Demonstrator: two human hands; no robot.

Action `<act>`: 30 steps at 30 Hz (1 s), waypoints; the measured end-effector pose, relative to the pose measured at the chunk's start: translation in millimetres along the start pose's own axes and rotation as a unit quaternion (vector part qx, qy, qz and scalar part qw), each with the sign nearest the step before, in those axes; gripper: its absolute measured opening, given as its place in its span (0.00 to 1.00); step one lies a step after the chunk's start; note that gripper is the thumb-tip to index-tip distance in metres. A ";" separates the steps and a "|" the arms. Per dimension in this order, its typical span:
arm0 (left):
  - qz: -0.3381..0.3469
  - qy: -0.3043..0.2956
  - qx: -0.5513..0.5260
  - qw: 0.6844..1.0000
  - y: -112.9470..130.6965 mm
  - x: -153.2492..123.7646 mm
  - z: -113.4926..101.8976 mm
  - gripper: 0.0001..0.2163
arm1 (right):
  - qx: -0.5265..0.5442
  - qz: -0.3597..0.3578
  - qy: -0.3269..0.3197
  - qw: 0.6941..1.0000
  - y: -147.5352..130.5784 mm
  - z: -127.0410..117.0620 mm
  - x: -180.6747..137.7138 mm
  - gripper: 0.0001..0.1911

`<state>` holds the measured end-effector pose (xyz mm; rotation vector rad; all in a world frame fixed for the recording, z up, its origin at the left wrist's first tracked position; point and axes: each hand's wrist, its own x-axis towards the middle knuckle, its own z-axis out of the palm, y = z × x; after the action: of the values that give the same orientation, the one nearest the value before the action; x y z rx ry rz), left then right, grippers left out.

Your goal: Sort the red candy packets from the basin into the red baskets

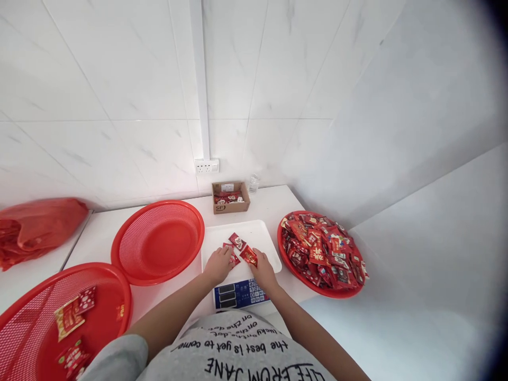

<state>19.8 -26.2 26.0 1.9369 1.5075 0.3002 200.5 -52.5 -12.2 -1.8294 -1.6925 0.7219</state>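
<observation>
A white tray (262,233) sits on a digital scale (238,294) in front of me. A few small red packets (238,242) lie on the tray. My left hand (217,264) rests on the tray's near edge, its fingers touching a red packet (234,259). Close beside it, my right hand (263,270) pinches another red packet (249,256). Both hands almost meet over the tray's near half.
A red basket (323,248) heaped with red packets stands at the right. An empty red mesh basket (159,241) is left of the scale, another (59,323) with a few packets at near left. A small cardboard box (230,197) and a glass (253,183) stand by the wall.
</observation>
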 end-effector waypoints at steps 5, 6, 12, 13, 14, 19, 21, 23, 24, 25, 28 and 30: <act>-0.069 0.005 -0.032 0.997 -8.2 -3.0 6.5 0.09 | 0.053 0.027 -0.031 0.998 -2.4 -7.2 -0.3 0.15; -0.075 0.008 -0.041 0.996 -9.3 -4.4 6.7 0.08 | 0.061 0.033 -0.033 0.997 -2.6 -8.4 -0.3 0.15; -0.105 0.016 -0.163 0.981 -8.1 -13.9 6.1 0.07 | 0.165 0.080 -0.036 0.982 -4.5 -9.9 1.1 0.11; -0.119 0.020 -0.212 0.970 -6.8 -15.4 5.6 0.08 | 0.205 0.096 -0.049 0.973 -6.5 -10.2 1.1 0.11; -0.133 0.024 -0.271 0.953 -4.9 -16.9 4.9 0.11 | 0.249 0.113 -0.066 0.960 -9.2 -10.7 0.7 0.12; -0.164 -0.036 -0.501 0.849 9.4 -24.3 0.0 0.18 | 0.390 0.141 -0.150 0.897 -30.7 -11.7 -8.2 0.17; -0.166 -0.083 -0.548 0.816 13.7 -27.0 -0.1 0.20 | 0.384 0.130 -0.177 0.897 -37.9 -9.8 -13.5 0.17; -0.166 -0.096 -0.568 0.801 14.1 -28.9 1.9 0.22 | 0.363 0.116 -0.197 0.904 -41.7 -7.0 -18.0 0.17; -0.164 -0.090 -0.563 0.805 12.7 -29.5 3.4 0.23 | 0.352 0.109 -0.207 0.906 -42.2 -5.7 -19.6 0.16; -0.162 -0.080 -0.557 0.811 10.5 -29.8 4.8 0.23 | 0.341 0.102 -0.219 0.908 -41.9 -4.4 -20.6 0.16; -0.168 -0.042 -0.540 0.824 0.6 -29.1 5.5 0.22 | 0.321 0.093 -0.235 0.913 -37.6 -2.4 -20.3 0.16; -0.181 -0.006 -0.536 0.825 -6.8 -28.0 0.6 0.21 | 0.315 0.108 -0.210 0.919 -33.3 -2.6 -18.2 0.15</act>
<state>6.2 -51.5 27.1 0.7396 1.2188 0.7593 177.5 -68.6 13.6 -1.4595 -1.2635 1.6339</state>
